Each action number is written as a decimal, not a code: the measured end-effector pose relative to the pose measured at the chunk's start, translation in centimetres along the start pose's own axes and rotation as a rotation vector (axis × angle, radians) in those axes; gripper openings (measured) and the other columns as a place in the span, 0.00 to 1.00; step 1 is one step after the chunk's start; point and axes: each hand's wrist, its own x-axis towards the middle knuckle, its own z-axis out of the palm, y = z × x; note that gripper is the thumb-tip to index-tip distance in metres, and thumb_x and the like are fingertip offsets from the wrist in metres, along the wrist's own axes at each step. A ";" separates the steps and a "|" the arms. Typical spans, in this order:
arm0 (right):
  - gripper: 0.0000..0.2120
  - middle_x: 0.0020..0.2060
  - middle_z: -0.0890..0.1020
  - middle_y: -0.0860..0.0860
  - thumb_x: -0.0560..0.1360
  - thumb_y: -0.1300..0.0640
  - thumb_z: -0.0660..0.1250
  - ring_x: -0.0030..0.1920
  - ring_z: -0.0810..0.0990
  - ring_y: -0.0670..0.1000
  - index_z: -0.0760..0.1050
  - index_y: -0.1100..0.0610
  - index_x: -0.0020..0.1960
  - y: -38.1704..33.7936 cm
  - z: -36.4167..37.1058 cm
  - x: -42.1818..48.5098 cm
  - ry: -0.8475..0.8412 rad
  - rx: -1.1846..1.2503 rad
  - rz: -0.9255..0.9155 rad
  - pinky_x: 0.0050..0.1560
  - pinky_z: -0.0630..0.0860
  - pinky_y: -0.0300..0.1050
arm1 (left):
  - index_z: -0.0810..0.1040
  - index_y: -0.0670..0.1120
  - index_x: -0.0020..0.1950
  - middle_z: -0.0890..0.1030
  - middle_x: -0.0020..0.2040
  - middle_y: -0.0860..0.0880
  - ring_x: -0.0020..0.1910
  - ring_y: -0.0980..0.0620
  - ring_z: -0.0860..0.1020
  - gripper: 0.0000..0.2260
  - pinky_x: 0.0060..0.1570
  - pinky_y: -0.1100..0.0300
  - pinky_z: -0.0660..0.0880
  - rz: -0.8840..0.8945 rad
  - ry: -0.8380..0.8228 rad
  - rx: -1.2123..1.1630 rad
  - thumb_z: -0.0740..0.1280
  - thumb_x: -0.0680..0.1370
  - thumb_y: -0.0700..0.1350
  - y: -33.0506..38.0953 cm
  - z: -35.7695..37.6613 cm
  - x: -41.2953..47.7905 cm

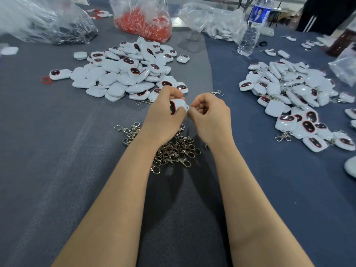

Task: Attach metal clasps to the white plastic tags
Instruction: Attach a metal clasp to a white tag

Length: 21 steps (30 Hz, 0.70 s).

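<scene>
The white plastic tag (178, 107), a small rounded square with a glossy dark oval rimmed in red, is held above the tabletop (57, 151), over the heap of loose clasps (173, 151). It is judged light, stiff and slick, best taken by its flat faces. The left hand (163, 116) has its grip clamped on it, while the grip of the right hand (210, 114) is pinched on a metal clasp (189, 107) at the tag's corner.
</scene>
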 end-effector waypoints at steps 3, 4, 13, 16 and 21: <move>0.08 0.30 0.73 0.45 0.69 0.66 0.68 0.30 0.68 0.43 0.73 0.54 0.37 0.0 0.1 -0.1 -0.013 -0.011 -0.010 0.33 0.68 0.28 | 0.69 0.49 0.55 0.75 0.51 0.55 0.48 0.59 0.73 0.11 0.45 0.75 0.67 0.011 0.004 0.025 0.62 0.76 0.36 0.0 0.0 -0.1; 0.08 0.30 0.73 0.44 0.69 0.66 0.68 0.30 0.68 0.43 0.73 0.54 0.37 0.0 0.1 -0.1 -0.015 -0.018 -0.015 0.33 0.68 0.28 | 0.69 0.49 0.55 0.75 0.52 0.54 0.49 0.57 0.73 0.11 0.44 0.75 0.67 0.014 0.008 0.037 0.62 0.76 0.36 0.0 0.0 -0.1; 0.08 0.30 0.73 0.46 0.70 0.66 0.67 0.30 0.68 0.42 0.72 0.55 0.37 0.1 0.2 -0.2 -0.053 -0.059 -0.044 0.33 0.66 0.27 | 0.71 0.46 0.56 0.74 0.50 0.51 0.43 0.54 0.71 0.11 0.37 0.74 0.66 0.040 0.002 0.155 0.62 0.76 0.34 -0.3 0.1 -0.1; 0.08 0.30 0.73 0.44 0.72 0.65 0.67 0.30 0.69 0.42 0.72 0.55 0.38 0.1 0.3 -0.3 -0.095 -0.114 -0.069 0.33 0.66 0.27 | 0.70 0.48 0.53 0.75 0.50 0.52 0.41 0.60 0.72 0.12 0.37 0.77 0.65 0.052 0.018 0.126 0.61 0.75 0.34 -0.3 0.0 -0.1; 0.07 0.29 0.73 0.44 0.73 0.64 0.67 0.28 0.72 0.39 0.72 0.56 0.39 0.0 0.4 -0.4 -0.106 -0.184 -0.086 0.31 0.67 0.29 | 0.70 0.47 0.54 0.72 0.46 0.55 0.40 0.62 0.71 0.11 0.37 0.76 0.66 0.056 -0.004 0.171 0.62 0.75 0.35 -0.6 0.0 0.0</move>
